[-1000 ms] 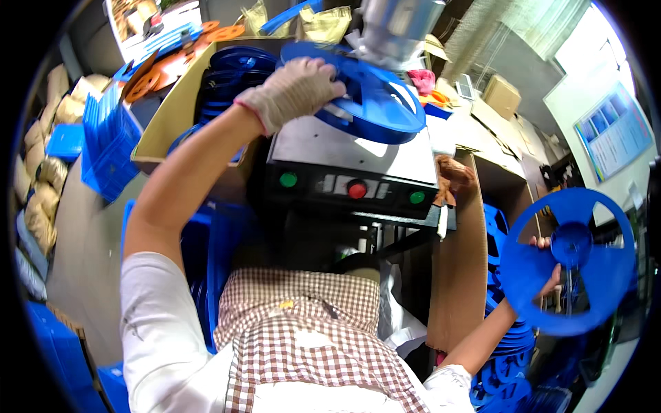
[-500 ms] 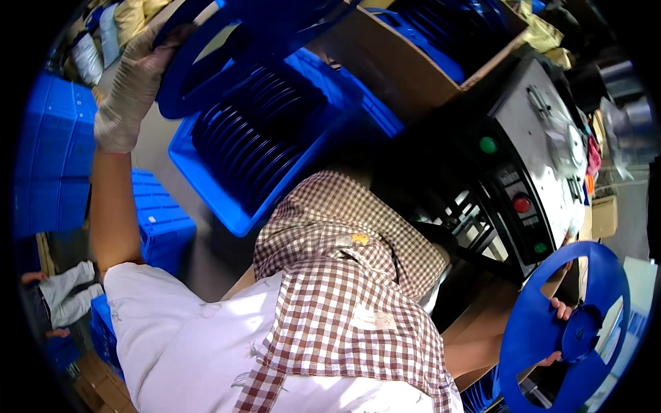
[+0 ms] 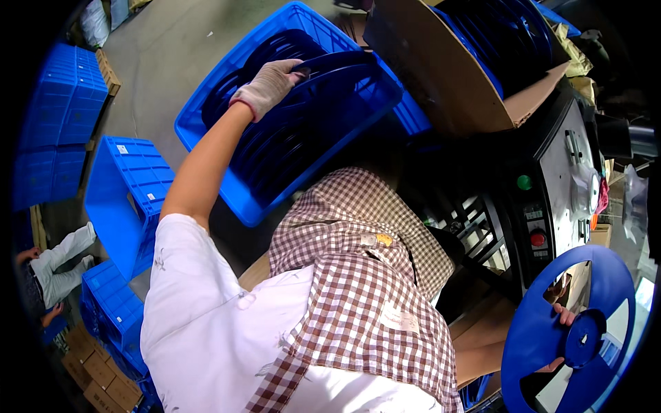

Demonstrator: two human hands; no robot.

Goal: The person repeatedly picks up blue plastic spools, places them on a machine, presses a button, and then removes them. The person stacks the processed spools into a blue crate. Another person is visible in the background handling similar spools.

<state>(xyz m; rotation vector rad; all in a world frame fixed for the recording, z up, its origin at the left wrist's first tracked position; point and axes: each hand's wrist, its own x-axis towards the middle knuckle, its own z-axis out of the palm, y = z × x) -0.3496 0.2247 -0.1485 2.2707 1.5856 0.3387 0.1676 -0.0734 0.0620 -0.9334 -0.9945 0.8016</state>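
Lowering from its raised position of 0.5 s ago, the gloved left hand is now seen at a blue crate, fingers curled over the rim of a dark blue reel set among the stacked reels inside, so 1 more appears stowed. A second blue reel, flat, spoked and open-windowed, is gripped edge-on by the right hand at lower right, near the grey machine.

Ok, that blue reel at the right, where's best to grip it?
Judging by its shape, the reel has open windows between the spokes around the hub. Hook fingers through a window near the hub, from its left side, as the right hand does.
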